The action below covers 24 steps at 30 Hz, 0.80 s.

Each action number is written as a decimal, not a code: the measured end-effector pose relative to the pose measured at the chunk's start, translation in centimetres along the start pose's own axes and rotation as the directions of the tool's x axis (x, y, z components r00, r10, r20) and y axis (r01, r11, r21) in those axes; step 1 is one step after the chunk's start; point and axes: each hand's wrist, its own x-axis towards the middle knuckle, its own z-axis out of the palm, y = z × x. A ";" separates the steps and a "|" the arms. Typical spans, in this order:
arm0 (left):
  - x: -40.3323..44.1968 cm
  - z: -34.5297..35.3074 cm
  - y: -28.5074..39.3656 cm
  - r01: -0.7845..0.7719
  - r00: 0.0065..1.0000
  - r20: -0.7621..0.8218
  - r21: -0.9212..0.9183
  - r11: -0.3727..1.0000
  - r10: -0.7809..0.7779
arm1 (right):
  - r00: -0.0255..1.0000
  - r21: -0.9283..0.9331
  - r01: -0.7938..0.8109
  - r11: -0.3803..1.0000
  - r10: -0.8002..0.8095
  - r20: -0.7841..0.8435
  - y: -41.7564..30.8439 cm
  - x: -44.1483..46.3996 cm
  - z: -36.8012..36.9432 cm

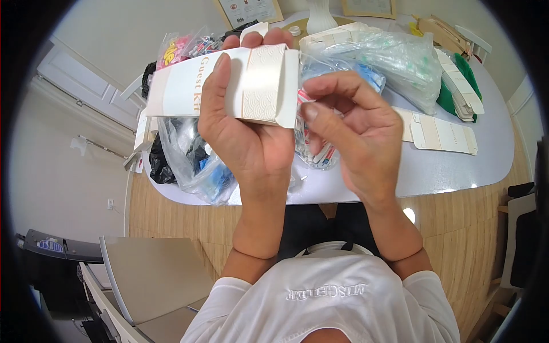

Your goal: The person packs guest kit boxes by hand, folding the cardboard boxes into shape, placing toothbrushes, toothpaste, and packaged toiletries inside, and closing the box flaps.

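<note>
A white box (177, 86) printed "Guest Kit" lies on its side in my left hand (246, 137), whose thumb presses its front face while the fingers wrap behind. Just off the box's right end is my right hand (366, 131), thumb and index finger brought near each other by the end panel; whether something small sits between them cannot be made out. Behind the right hand, a clear bag of small red and white packets (323, 155) rests on the table.
The white table (457, 171) carries a large clear bag (394, 63), flattened Guest Kit boxes (446, 136), a stack of boxes on green cloth (479, 86), a bag with blue items (211, 177), a pink package (174, 51) and a white vase (321, 17).
</note>
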 end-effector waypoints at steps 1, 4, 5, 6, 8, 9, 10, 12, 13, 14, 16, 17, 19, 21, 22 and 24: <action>0.0 -0.2 0.0 -0.016 1.000 -0.008 0.051 0.999 0.017 | 1.000 0.081 0.012 0.997 -0.014 0.013 0.7 0.0 0.1; -0.1 -0.2 0.2 -0.013 0.998 -0.066 0.112 0.994 0.021 | 0.987 0.141 0.158 0.977 -0.160 0.003 1.6 -0.1 0.4; -0.2 0.0 0.2 -0.016 0.998 -0.066 0.114 0.993 0.023 | 0.987 0.145 0.157 0.977 -0.159 0.004 1.6 0.0 0.3; -0.3 0.2 0.2 -0.006 0.997 -0.081 0.133 0.991 0.017 | 0.974 0.065 0.215 0.974 -0.219 0.052 1.6 0.1 0.2; -0.4 0.4 0.1 0.007 0.995 -0.096 0.153 0.988 0.007 | 0.957 -0.013 0.276 0.961 -0.273 0.099 1.5 0.0 0.2; -0.4 0.4 0.1 -0.009 0.992 -0.126 0.163 0.987 0.030 | 0.932 -0.192 0.361 0.912 -0.348 0.103 1.5 -0.2 0.2; -0.4 0.4 0.0 -0.027 0.986 -0.155 0.173 0.985 0.054 | 0.900 -0.364 0.432 0.825 -0.417 0.123 1.4 -0.3 0.2; -0.4 0.5 0.1 -0.013 0.987 -0.158 0.151 0.988 0.037 | 0.841 -0.494 0.531 0.689 -0.502 0.203 1.2 -0.5 0.0; -0.3 0.5 0.2 0.001 0.987 -0.160 0.131 0.991 0.020 | 0.771 -0.597 0.610 0.522 -0.564 0.295 1.2 -0.6 -0.1; -0.3 0.4 0.1 0.001 0.987 -0.161 0.131 0.991 0.020 | 0.772 -0.596 0.609 0.523 -0.563 0.295 1.4 -0.6 0.0; -0.1 0.2 0.1 0.022 0.986 -0.166 0.127 0.992 0.000 | 0.672 -0.627 0.666 0.404 -0.690 0.269 1.9 -0.4 0.2; -0.2 0.3 0.0 0.021 0.986 -0.167 0.127 0.992 0.000 | 0.672 -0.627 0.666 0.404 -0.690 0.269 2.0 -0.5 0.2; -0.3 0.5 -0.2 -0.018 0.975 -0.214 0.203 0.979 0.063 | 0.677 -0.631 0.661 0.405 -0.684 0.271 2.1 -0.5 0.1; -0.2 0.2 0.1 -0.008 0.982 -0.187 0.145 0.989 0.036 | 0.683 -0.624 0.663 0.414 -0.676 0.277 2.1 -0.6 0.2; -0.2 0.1 0.2 0.004 0.987 -0.159 0.088 0.996 0.010 | 0.685 -0.619 0.665 0.419 -0.673 0.280 2.0 -0.6 0.2; -0.4 0.5 0.1 -0.007 0.985 -0.170 0.111 0.994 0.026 | 0.695 -0.599 0.665 0.447 -0.665 0.274 1.9 -0.5 0.4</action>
